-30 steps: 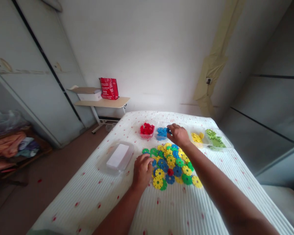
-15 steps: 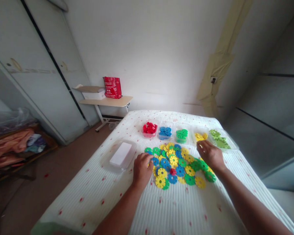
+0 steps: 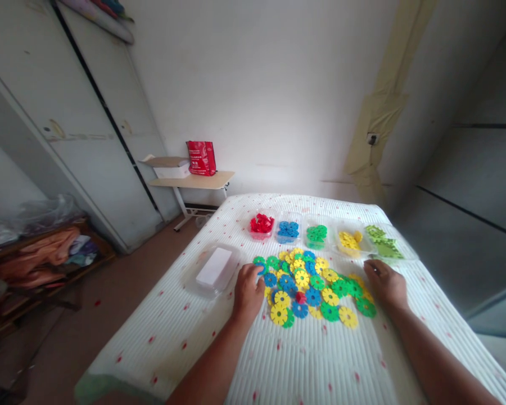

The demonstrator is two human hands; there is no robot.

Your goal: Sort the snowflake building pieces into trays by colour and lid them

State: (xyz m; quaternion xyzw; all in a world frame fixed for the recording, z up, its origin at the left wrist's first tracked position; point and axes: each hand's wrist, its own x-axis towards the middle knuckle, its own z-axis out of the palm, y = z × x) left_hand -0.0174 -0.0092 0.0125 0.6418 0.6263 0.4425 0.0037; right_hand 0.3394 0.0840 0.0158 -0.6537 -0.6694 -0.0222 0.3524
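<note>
A spread of flat, notched plastic discs [image 3: 302,278] in yellow, green and blue lies on the table, with one small red piece [image 3: 301,297] among them. At the left edge of the spread rests my left hand [image 3: 248,289], thumb and forefinger apart beside a blue disc [image 3: 270,280]; no piece shows in its grasp. Off the right end is my right hand [image 3: 387,283], low over the cloth, fingers loosely bent and apart, holding nothing that I can see. It is near the clear tub of yellow pieces [image 3: 351,242].
Along the back stand clear tubs of red pieces [image 3: 262,224], blue pieces [image 3: 288,230] and green pieces [image 3: 317,235]. A tray with light green pieces [image 3: 383,243] is at the right. A clear container with a white block [image 3: 215,267] stands at the left on the patterned cloth [image 3: 219,349].
My right hand has moved away from the yellow tub, toward me and to the right. My left hand stays by the discs' left edge. The whole view has shifted slightly.
</note>
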